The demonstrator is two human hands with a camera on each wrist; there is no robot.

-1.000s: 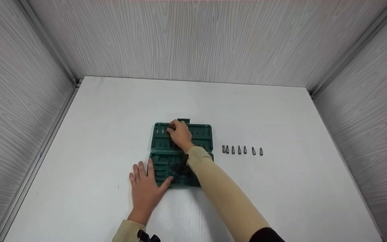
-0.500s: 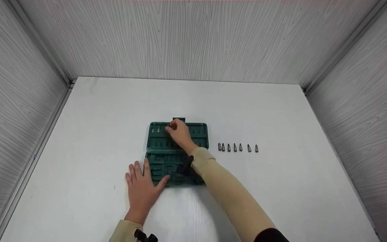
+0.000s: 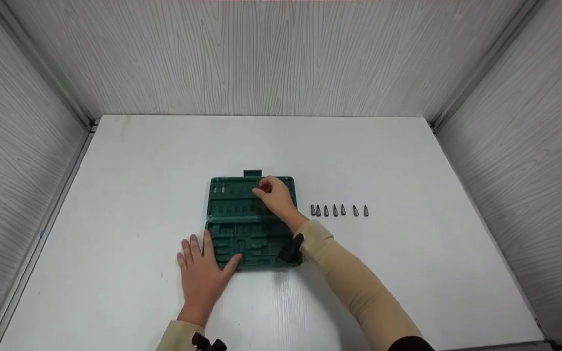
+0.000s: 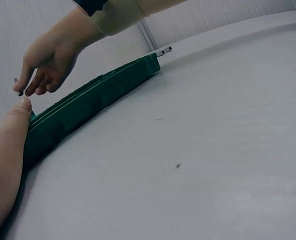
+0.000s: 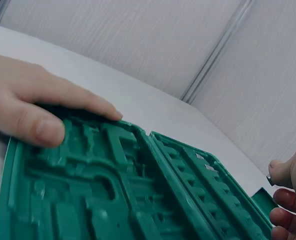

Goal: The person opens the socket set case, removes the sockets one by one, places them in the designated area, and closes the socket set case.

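Observation:
An open green plastic bit case (image 3: 249, 222) lies flat on the table. My left hand (image 3: 202, 280) rests on its near left corner with fingers spread, the thumb (image 5: 48, 131) on the rim. Above the case's far half, my right hand (image 3: 278, 197) pinches a small metal screwdriver bit (image 4: 19, 93) between thumb and fingertips. Just the tip of that bit shows in the right wrist view. Two bits (image 5: 205, 162) sit in slots at the left end of the far half. The right forearm covers part of the case's right side in the head view.
Several loose bits (image 3: 335, 210) stand in a row on the white table (image 3: 408, 273), right of the case. The case's latch flap (image 3: 252, 173) sticks out at the far edge. Grey wood-grain panels (image 3: 261, 58) enclose the table at the back and sides.
My right hand has moved right along the far half of the case, away from the two slotted bits. The left hand stays at the corner. The head view has shifted slightly.

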